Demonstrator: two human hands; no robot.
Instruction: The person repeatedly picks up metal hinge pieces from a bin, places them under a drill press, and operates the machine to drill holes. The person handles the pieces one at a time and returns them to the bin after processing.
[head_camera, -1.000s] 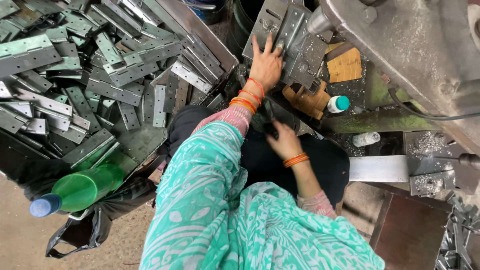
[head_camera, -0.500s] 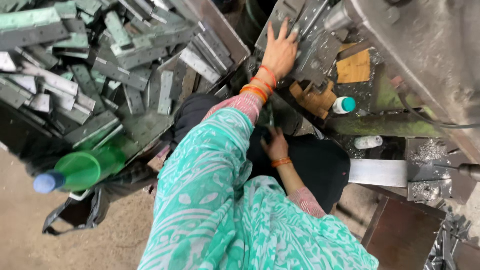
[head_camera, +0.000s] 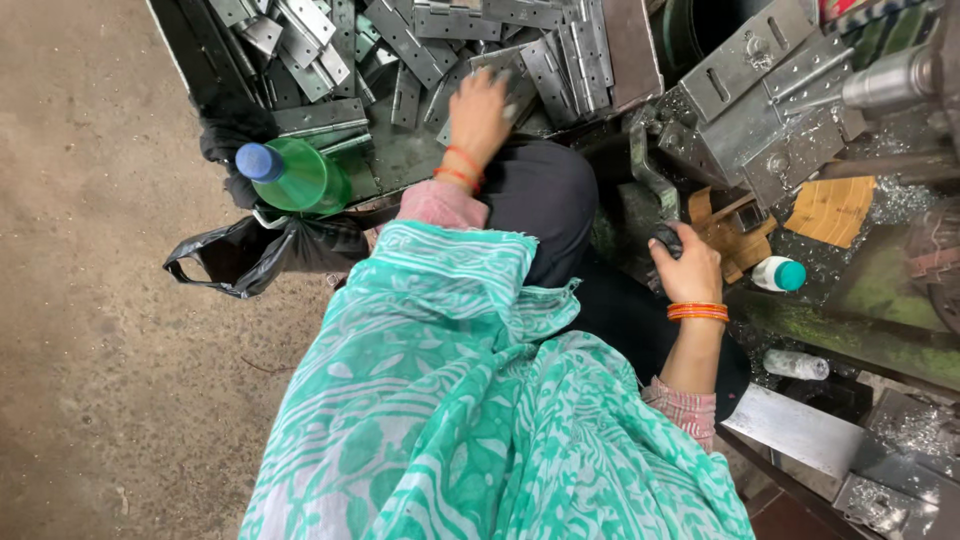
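Note:
My left hand (head_camera: 480, 112) reaches forward onto a heap of grey metal hinge plates (head_camera: 420, 40) in a dark tray. It is blurred, with its fingers lying on one plate, and I cannot tell whether it grips it. Orange bangles ring both wrists. My right hand (head_camera: 687, 268) is closed around the black knob of a bent green lever (head_camera: 645, 175) on the machine. Behind the lever sits a steel fixture (head_camera: 760, 110) with slotted plates. A green patterned cloth (head_camera: 470, 400) covers my lap and hides my legs.
A green plastic bottle with a blue cap (head_camera: 295, 175) lies beside a black plastic bag (head_camera: 265, 250) on the concrete floor at left. By the machine are a small white bottle with a teal cap (head_camera: 778, 273), wooden blocks (head_camera: 830, 208), a clear bottle (head_camera: 795, 364) and metal shavings.
My left hand left the steel fixture and swung left onto the hinge pile. My right hand rose from my lap to the lever knob. The view turned left.

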